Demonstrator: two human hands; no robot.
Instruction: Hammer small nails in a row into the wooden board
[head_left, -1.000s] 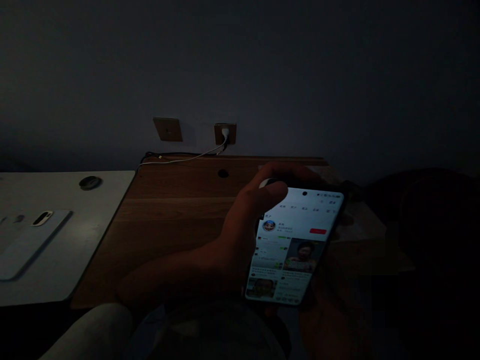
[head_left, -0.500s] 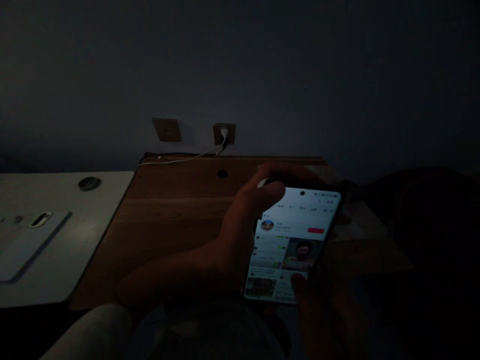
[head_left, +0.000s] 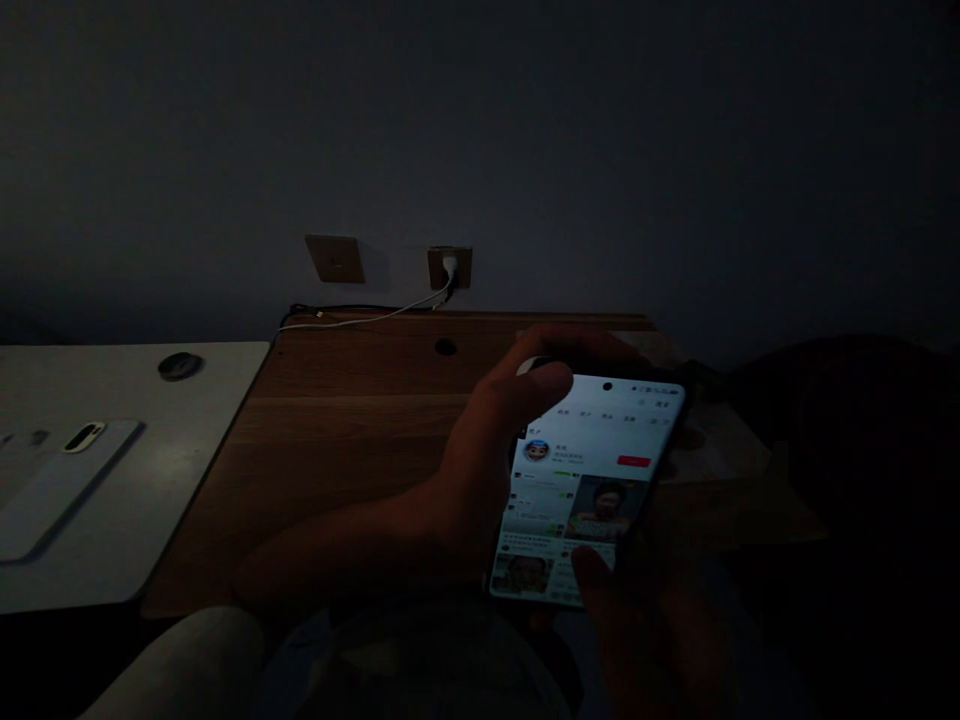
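Note:
A smartphone (head_left: 577, 490) with a lit screen is held tilted above my lap. Its screen shows a page with a round cartoon avatar, a red button and small pictures. My left hand (head_left: 480, 440) wraps around its upper left side, thumb across the top left corner and fingers behind the upper edge. At the lower right, my right hand (head_left: 637, 620) grips the phone's lower end, its thumb tip over the lower part of the screen. Most of the right hand is lost in darkness, and a fingertip seems to show below the bottom edge.
A wooden table (head_left: 330, 440) stands against the wall, with a white cable (head_left: 390, 316) running to a wall socket (head_left: 450, 268). Left of it, a white table (head_left: 202, 440) carries a pale flat object with a dark oval cutout (head_left: 67, 490). Dark shapes fill the right.
My right thumb has shifted slightly left over the lower screen. The page looks the same, and my left hand keeps its hold.

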